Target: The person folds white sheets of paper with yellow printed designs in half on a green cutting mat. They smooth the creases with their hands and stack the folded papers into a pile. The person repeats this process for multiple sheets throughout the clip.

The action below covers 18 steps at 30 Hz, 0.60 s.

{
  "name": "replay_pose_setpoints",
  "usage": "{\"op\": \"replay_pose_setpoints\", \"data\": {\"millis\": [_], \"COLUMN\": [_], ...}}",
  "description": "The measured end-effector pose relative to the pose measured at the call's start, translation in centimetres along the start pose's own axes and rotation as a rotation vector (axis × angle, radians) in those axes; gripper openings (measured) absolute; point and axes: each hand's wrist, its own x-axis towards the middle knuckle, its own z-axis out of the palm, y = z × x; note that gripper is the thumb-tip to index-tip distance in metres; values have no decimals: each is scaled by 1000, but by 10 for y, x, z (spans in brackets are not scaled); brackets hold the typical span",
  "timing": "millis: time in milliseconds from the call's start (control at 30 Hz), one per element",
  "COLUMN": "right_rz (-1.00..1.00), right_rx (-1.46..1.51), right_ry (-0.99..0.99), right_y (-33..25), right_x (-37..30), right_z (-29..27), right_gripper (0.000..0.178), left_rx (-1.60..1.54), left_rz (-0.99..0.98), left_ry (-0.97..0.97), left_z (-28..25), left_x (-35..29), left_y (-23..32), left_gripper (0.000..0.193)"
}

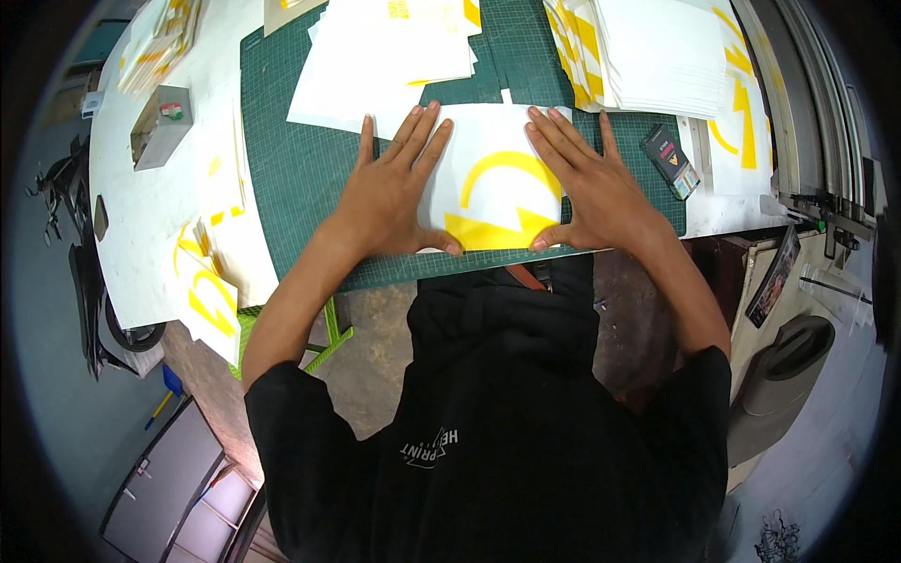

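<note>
On the green cutting mat (291,169) in front of me lies a white paper piece (488,131) printed with a yellow curve and yellow angular shapes. My left hand (399,188) rests on its left side, fingers spread and pointing away, thumb at the near edge. Spread the same way, my right hand (587,188) presses on the right side, its thumb also by the near edge. Both hands are open and grip nothing. Whether the paper is a single layer or folded, I cannot tell. Beyond my left fingers, loose white sheets (375,66) overlap on the mat.
A thick stack of white and yellow paper pieces (657,56) stands at the far right. Nearer is a dark small box (670,159). To the left are a grey metal block (161,127), printed pieces (206,291) by the table edge, and another stack (164,42) farther back.
</note>
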Motion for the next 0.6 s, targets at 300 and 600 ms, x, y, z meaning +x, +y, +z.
{"op": "replay_pose_setpoints", "data": {"millis": [300, 600], "right_rz": [-28, -46], "right_rx": [63, 70], "right_ry": [65, 165], "right_y": [-7, -13], "right_x": [-16, -20], "right_z": [8, 9], "right_gripper": [121, 97], "left_rx": [-142, -159], "left_rz": [13, -92], "left_ry": [242, 414], "left_z": [15, 44], "left_x": [-5, 22], "left_y": [38, 74], "left_gripper": [94, 83]}}
